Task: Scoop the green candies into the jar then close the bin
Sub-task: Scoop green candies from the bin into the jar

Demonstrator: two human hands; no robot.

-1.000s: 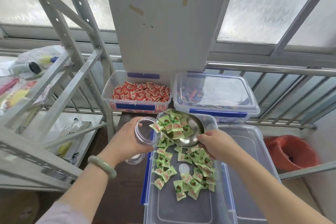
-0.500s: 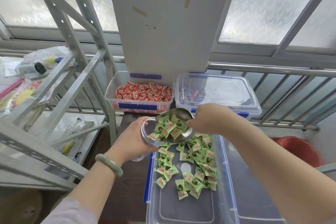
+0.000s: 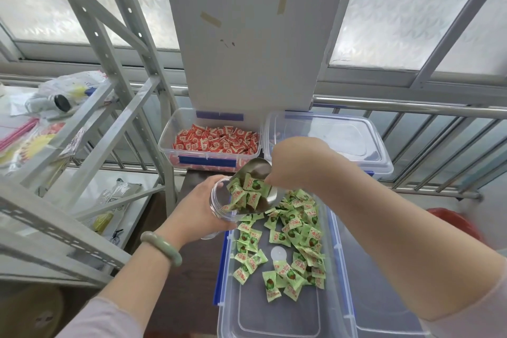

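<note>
My left hand (image 3: 198, 207) grips a clear plastic jar (image 3: 219, 200), tilted with its mouth toward the right, over the near bin's far left corner. My right hand (image 3: 290, 162) holds a metal scoop (image 3: 253, 173) tipped steeply down, its lip at the jar's mouth. Green wrapped candies (image 3: 248, 192) slide from the scoop into the jar. Below lies the open clear bin (image 3: 277, 318) with blue clips, with several loose green candies (image 3: 290, 239) spread over its far half. The bin's clear lid (image 3: 381, 307) lies beside it on the right.
Behind stand an open bin of red candies (image 3: 216, 141) and a closed clear bin (image 3: 329, 140). A grey metal shelf frame (image 3: 90, 129) with bags rises at the left. A railing (image 3: 411, 110) runs along the window, and something red (image 3: 455, 223) sits at the right.
My right hand has lifted and tipped the scoop from level to steeply down at the jar's mouth, and the candies have begun sliding in. My left hand brought the jar slightly closer.
</note>
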